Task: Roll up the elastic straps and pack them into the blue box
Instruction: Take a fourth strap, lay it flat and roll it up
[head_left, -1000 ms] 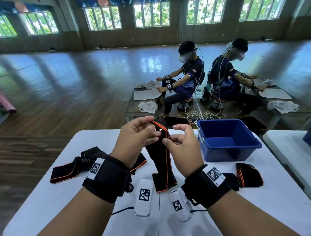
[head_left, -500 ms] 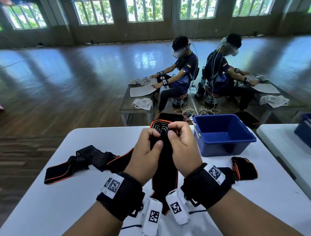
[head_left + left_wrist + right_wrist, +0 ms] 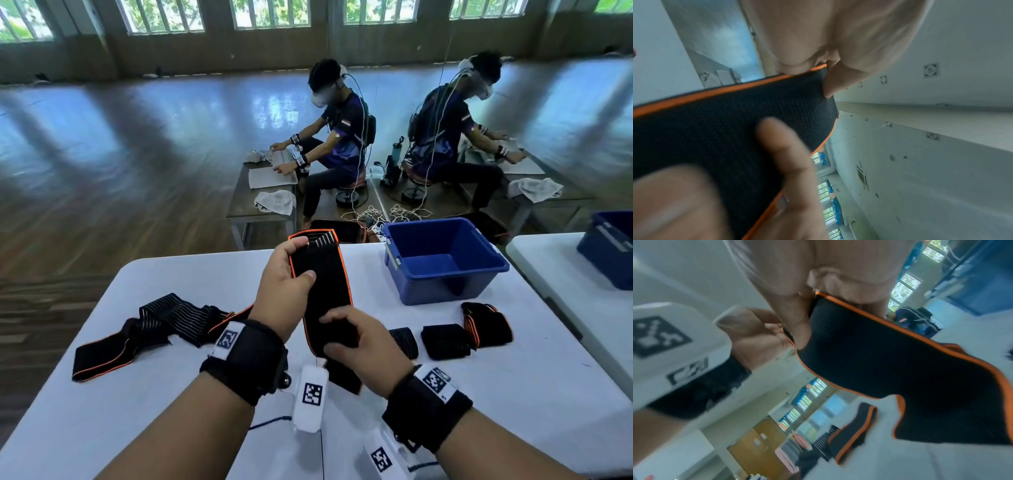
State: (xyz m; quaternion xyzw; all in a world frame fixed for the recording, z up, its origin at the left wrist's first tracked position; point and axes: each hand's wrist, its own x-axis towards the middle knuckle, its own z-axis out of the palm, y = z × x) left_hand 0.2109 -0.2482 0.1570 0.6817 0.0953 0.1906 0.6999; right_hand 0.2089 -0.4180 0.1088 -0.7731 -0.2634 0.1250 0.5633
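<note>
Strap point(image 3: 323, 291) held taut, mid-frame, above table point(image 3: 171, 411)

Left hand point(image 3: 284, 291) pinching far end; right hand point(image 3: 359, 346) clamped on near end; long axis running away from body; box point(image 3: 445, 284) upper right, nearer right hand.

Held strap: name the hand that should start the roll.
Probably the left hand: it pinches the strap at its free top end, where a roll would begin. The right hand grips lower down, steadying it.

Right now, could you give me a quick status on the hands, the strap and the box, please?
Both hands grip one strap: left hand high, right hand low. Strap unrolled. Blue box empty. Nothing in the way.
</note>
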